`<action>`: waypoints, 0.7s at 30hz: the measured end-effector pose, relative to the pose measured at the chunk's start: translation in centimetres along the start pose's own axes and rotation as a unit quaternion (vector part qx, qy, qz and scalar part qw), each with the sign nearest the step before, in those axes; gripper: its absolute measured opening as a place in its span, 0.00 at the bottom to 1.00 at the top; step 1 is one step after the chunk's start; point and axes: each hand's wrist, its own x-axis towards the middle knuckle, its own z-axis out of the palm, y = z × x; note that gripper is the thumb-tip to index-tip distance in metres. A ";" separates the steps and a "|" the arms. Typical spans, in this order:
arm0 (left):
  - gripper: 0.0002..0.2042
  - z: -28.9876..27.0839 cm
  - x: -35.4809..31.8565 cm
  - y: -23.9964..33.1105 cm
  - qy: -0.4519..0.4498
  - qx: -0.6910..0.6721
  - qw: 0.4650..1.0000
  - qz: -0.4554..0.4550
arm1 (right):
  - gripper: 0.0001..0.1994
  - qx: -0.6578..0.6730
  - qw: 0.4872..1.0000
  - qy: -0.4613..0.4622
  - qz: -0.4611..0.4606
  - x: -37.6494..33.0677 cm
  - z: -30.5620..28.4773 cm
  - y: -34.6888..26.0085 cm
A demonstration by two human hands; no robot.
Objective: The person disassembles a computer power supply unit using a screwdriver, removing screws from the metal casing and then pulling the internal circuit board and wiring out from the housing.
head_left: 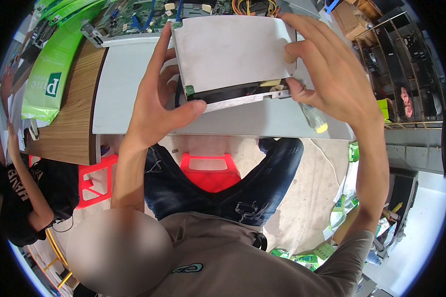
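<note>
Both my hands hold a flat rectangular panel assembly [235, 52] above the worktable. Its upper face is a plain white sheet, with small green bits at two left corners. A black strip and a silvery metal edge run along its near side. My left hand [151, 101] grips the left edge, thumb on the near left corner. The right edge is in my right hand [332, 79], its thumb at the near right corner and its fingers on the far side and top. Just beneath that hand lies a clear-handled tool [314, 119] with a yellow end, partly hidden.
Green circuit boards [129, 20] and a bundle of coloured wires [255, 7] lie at the table's far side. Left are green bags [49, 81] on a wooden tabletop [79, 94] and another person [27, 198]. A loaded rack [401, 64] stands right; a red stool [210, 171] is below.
</note>
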 end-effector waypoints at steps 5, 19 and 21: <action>0.60 0.0 0.1 -0.1 -0.002 -0.019 1.000 0.002 | 0.25 0.023 1.000 -0.011 0.014 0.3 -0.2 0.4; 0.64 0.1 0.1 0.2 -0.003 0.012 1.000 -0.007 | 0.30 0.072 0.997 -0.007 0.040 -0.1 0.0 0.4; 0.64 0.2 0.2 0.3 -0.009 0.014 1.000 0.001 | 0.30 0.045 0.999 -0.005 0.022 -0.7 0.0 -0.1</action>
